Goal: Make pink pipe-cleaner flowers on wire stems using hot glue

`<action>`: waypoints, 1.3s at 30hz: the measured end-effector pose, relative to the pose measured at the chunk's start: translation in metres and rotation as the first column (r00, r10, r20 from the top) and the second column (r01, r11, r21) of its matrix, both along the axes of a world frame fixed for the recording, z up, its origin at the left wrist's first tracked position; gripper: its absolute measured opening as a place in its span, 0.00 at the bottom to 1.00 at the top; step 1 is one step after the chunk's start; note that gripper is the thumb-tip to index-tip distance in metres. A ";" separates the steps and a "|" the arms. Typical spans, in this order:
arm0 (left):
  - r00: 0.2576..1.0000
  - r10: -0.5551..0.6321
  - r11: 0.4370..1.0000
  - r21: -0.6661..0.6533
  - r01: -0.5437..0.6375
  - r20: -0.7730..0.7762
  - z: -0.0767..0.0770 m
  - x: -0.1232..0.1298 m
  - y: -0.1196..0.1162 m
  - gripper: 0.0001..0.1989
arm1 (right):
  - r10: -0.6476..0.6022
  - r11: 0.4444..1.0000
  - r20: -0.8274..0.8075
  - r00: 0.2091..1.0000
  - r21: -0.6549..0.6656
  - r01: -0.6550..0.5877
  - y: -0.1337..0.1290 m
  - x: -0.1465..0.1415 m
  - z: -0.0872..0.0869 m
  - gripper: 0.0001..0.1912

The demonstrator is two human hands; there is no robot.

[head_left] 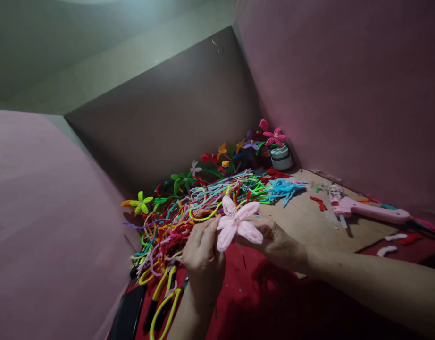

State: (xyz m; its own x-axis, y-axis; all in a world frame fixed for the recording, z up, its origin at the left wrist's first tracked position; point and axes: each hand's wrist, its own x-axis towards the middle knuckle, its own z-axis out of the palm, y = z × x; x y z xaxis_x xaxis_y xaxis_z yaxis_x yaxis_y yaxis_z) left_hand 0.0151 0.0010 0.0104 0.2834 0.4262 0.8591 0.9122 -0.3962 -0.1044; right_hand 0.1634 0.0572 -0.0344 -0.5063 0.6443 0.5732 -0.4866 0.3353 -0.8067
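Note:
A pale pink fuzzy flower (238, 223) with several petals and small beads at its centre is held up between my two hands. My left hand (203, 257) is closed at the flower's left side, its fingers bent against the petals. From the right, my right hand (276, 243) closes behind the right-hand petals, its fingertips partly hidden by them. A thin dark stem (244, 259) shows below the flower. Behind the hands spreads a large heap of coloured pipe cleaners (171, 226).
On the wooden board (309, 226) at right lies a pink glue gun (376, 210). Yellow-handled scissors (164, 316), pliers (160, 290) and a black phone (127, 314) are at lower left. Finished flowers (182, 178) and a lidded jar (281, 158) stand at the back.

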 end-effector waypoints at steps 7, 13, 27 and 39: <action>0.854 -0.035 0.868 -0.408 0.283 0.520 0.030 -0.011 -0.016 0.17 | 0.054 0.996 0.019 0.998 -0.074 -0.052 -0.001 0.003 0.005 0.08; 0.968 -0.157 0.921 -0.325 0.216 0.198 0.063 -0.022 0.006 0.16 | 0.211 0.964 0.008 0.977 -0.165 -0.207 -0.007 0.006 0.011 0.08; 0.946 -0.266 0.949 -0.225 0.222 -0.185 0.045 -0.016 0.014 0.09 | 0.323 0.932 -0.013 0.946 -0.172 -0.320 -0.011 0.007 0.013 0.06; 0.887 -0.377 0.885 -0.387 0.259 -0.269 0.065 -0.028 0.007 0.15 | 0.415 0.899 0.015 0.910 -0.163 -0.407 -0.009 0.009 0.011 0.06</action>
